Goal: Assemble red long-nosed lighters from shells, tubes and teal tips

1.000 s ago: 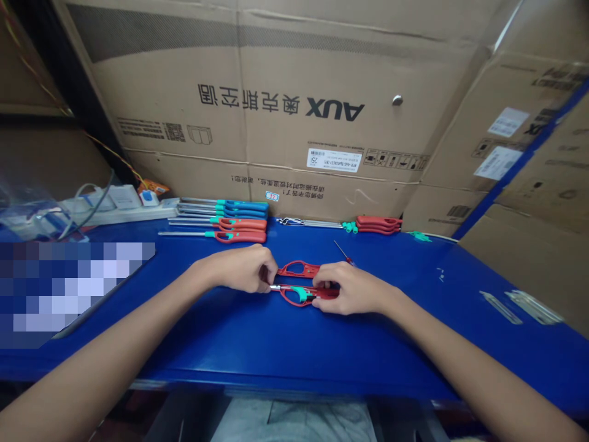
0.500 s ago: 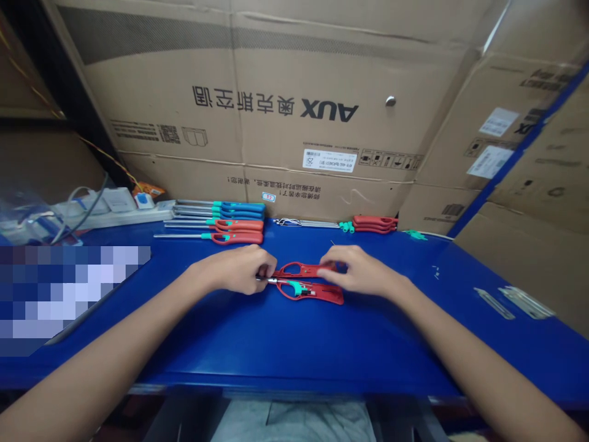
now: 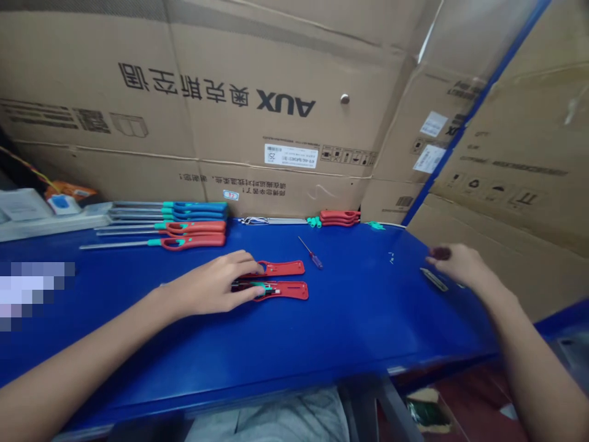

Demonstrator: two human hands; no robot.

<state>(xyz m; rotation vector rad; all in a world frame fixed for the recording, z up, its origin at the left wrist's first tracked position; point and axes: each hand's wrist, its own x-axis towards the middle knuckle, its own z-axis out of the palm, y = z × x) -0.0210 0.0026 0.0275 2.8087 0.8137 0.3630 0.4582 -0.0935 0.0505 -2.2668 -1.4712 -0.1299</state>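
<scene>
Two red lighter shell halves lie side by side in the middle of the blue table (image 3: 322, 331). The near half (image 3: 288, 290) carries a teal trigger and a metal tube; the far half (image 3: 281, 268) is bare. My left hand (image 3: 216, 286) lies over their left ends, its fingers curled down on the near half. My right hand (image 3: 458, 264) is far out at the table's right edge, beside a thin clear strip (image 3: 433, 279). Its fingertips are pinched together around something small and dark that I cannot make out.
A small screwdriver (image 3: 311, 253) lies behind the halves. Finished blue and red long-nosed lighters (image 3: 184, 224) are lined up at the back left. Metal tubes (image 3: 271, 220) and stacked red shells (image 3: 339, 217) sit against the cardboard boxes (image 3: 257, 104). A white power strip (image 3: 27, 216) is far left.
My right hand has left the red halves and swung far right to the table edge. The camera has turned right. My left hand stays on the halves, now lying flatter over them.
</scene>
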